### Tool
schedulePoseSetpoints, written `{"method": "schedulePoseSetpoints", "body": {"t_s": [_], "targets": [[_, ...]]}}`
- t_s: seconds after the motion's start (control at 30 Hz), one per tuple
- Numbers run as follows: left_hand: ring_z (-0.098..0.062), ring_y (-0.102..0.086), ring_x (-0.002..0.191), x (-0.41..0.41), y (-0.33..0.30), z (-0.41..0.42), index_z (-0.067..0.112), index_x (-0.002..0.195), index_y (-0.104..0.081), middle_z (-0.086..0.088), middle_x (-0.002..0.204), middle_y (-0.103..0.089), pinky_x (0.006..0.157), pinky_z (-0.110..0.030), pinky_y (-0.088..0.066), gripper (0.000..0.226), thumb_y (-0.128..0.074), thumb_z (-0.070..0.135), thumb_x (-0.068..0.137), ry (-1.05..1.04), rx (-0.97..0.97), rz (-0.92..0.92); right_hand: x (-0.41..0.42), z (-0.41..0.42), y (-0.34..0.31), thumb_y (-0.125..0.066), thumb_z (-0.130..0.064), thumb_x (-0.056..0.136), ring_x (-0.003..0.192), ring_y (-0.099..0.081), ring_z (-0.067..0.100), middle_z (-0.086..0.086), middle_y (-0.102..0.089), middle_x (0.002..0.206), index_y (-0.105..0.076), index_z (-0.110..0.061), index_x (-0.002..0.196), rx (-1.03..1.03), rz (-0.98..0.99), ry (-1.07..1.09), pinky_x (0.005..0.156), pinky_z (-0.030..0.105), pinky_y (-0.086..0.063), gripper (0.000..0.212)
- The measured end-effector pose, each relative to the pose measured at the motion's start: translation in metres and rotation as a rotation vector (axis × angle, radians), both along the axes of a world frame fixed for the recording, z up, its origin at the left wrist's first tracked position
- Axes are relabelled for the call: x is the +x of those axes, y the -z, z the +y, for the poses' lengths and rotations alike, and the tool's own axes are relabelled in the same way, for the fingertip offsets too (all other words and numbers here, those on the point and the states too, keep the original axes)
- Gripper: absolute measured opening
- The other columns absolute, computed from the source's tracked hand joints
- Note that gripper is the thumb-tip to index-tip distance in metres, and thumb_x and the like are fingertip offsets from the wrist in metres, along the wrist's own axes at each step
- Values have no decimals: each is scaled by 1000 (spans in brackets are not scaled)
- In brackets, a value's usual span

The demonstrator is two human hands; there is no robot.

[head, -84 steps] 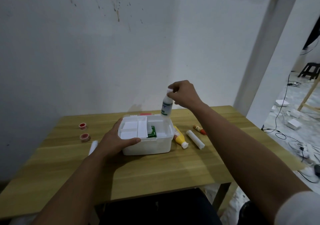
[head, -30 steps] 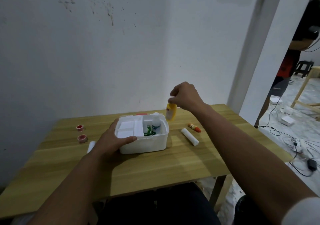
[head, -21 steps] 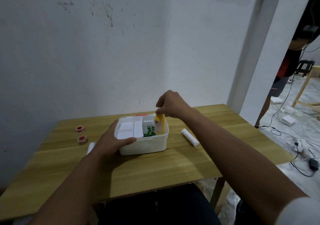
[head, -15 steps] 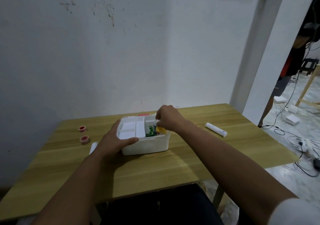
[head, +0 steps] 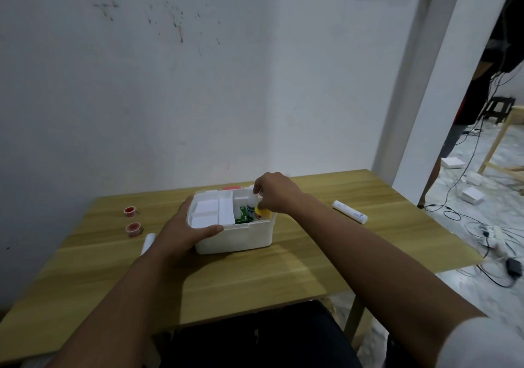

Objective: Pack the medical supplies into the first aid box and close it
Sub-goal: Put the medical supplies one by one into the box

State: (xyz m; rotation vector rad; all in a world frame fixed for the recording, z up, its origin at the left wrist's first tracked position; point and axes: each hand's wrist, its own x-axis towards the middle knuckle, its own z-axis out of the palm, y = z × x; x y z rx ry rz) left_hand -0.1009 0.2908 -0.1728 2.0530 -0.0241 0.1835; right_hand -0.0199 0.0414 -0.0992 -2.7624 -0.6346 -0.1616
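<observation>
Left hand point(head: 184, 233) wrapped round near-left corner of first aid box point(head: 234, 233), thumb along front rim, steadying it. Right hand point(head: 273, 193) reaches over box's right compartment, fingers pinched on yellow bottle point(head: 262, 213) partly lowered inside. Same compartment holds white bottle point(head: 251, 207) and green packet point(head: 242, 215); left side holds white tray inserts. Box open, mid-worktop point(head: 283, 271). White tube point(head: 350, 211) right of box; two red tape rolls point(head: 131, 220) left of box.

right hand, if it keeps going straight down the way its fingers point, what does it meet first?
Likely the yellow bottle it is already pinching, then the floor of the white plastic first aid box. The right hand sits over the box's right compartment beside the white bottle; depth unclear.
</observation>
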Motion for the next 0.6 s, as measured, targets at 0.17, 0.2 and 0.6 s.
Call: {"method": "schedulePoseSetpoints", "body": {"t_s": [0.17,0.2,0.6], "targets": [[-13,-48,122,-1,0,0,67,126,-32,21,131,-49,82,-26,-47,86,-90,54,64,4,6,6,-3,-14,-10,-88,-35,71,95,-68,15,0,-73,105,-74,-16,113,152,79,-8,84,35,-58,48],[-12,-47,122,-1,-1,-1,68,124,-32,22,131,-49,82,-26,-46,85,-91,53,64,4,3,6,-3,-17,-12,-87,-42,72,93,-68,13,-2,-74,102,-75,-17,109,181,82,16,83,33,-58,47],[-16,-50,131,4,5,7,47,154,-29,17,147,-52,104,-47,-50,119,-89,71,54,-10,32,33,18,-104,25,-64,-21,88,72,-63,20,1,-64,79,-61,-15,82,-75,125,522,58,29,-48,9]]}}
